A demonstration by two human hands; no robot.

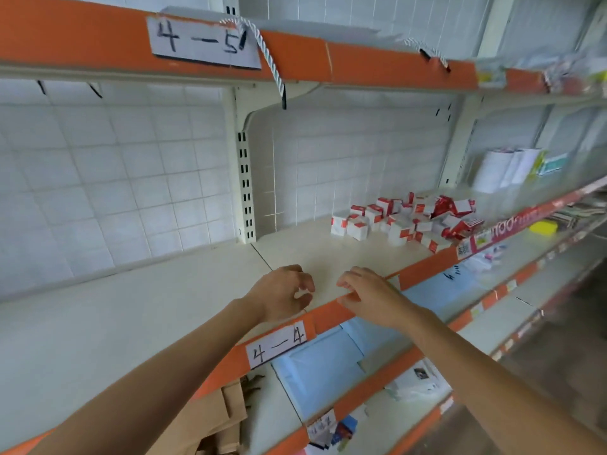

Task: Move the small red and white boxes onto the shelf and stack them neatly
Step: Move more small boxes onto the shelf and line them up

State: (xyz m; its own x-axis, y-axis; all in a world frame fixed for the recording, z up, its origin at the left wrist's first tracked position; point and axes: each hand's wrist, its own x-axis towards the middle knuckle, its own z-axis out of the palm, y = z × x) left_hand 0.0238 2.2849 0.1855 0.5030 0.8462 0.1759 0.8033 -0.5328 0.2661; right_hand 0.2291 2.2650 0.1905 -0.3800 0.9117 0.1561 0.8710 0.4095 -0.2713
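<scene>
Head view showed both of my hands hovering over the front of the shelf (184, 300), the one labelled 4-4 (278, 343) on its orange edge strip (423, 266). My left hand (284, 295) hung above the shelf surface with its fingers loosely curled and nothing in them; my right hand (368, 295) was just beside it, over the strip, fingers likewise relaxed and holding nothing. The small red and white boxes (405, 220) lay well apart from both hands, further along the same shelf to my right, in a loose jumble: some stood upright, some were tipped or lay on top of others, and a few sat close to the front lip. That heap was where I judged the trouble would come from. Reaching into it carelessly could have knocked the boxes nearest the lip over the edge onto the lower shelves, where blue packs (315, 369) and other goods lay. Pulling one box out from under others would probably have made the pile slide. The boxes looked like light card, so squeezing hard might have crushed a corner and spoiled a neat stack, and a stack begun on a tilted box would have leaned. Motion blur at the right edge left the far side of the heap hard to read.
</scene>
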